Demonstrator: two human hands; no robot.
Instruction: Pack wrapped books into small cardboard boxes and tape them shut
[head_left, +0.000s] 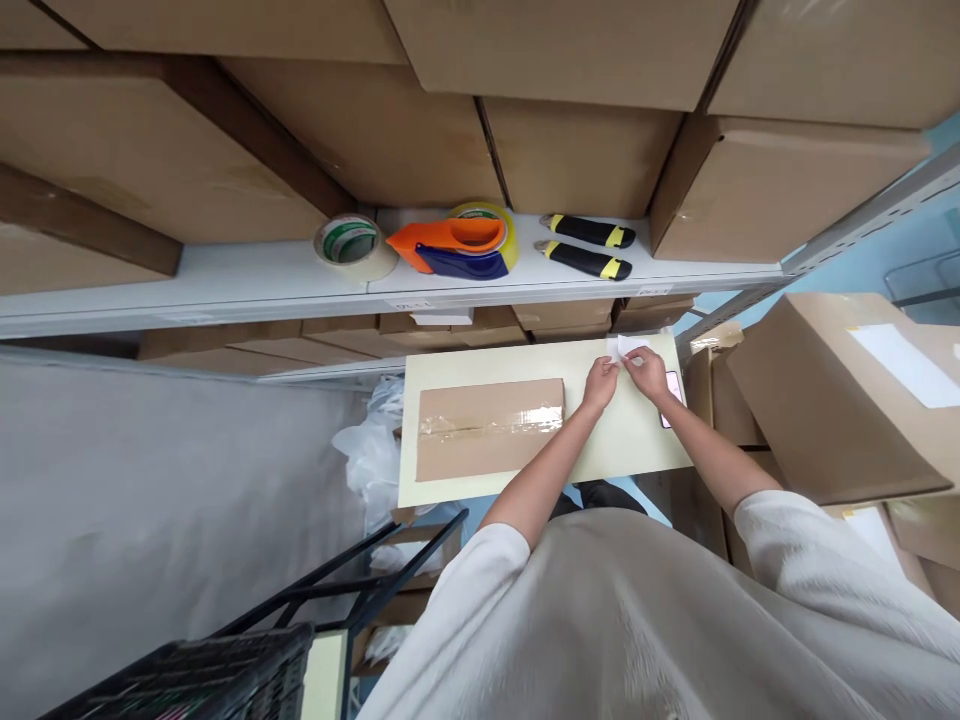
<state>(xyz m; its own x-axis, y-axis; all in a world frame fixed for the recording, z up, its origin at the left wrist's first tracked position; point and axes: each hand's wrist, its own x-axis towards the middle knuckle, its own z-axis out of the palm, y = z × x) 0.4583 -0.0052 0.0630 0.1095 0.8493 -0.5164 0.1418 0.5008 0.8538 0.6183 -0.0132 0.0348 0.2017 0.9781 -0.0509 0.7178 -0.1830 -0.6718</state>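
Observation:
My left hand (602,382) and my right hand (646,374) meet near the far right part of a pale yellow board (480,362). Both have their fingers pinched on a small white paper (628,345) between them. Left of my hands a flat brown cardboard box (491,455) lies on the board, with clear shiny tape along its middle. A phone (670,398) lies by my right wrist, partly covered by it.
Above the board, a grey shelf (262,275) holds a tape roll (354,246), an orange tape dispenser (450,238), two cutters (585,260) and cardboard boxes. More boxes (832,400) stand at right. A black cart (300,600) is at lower left.

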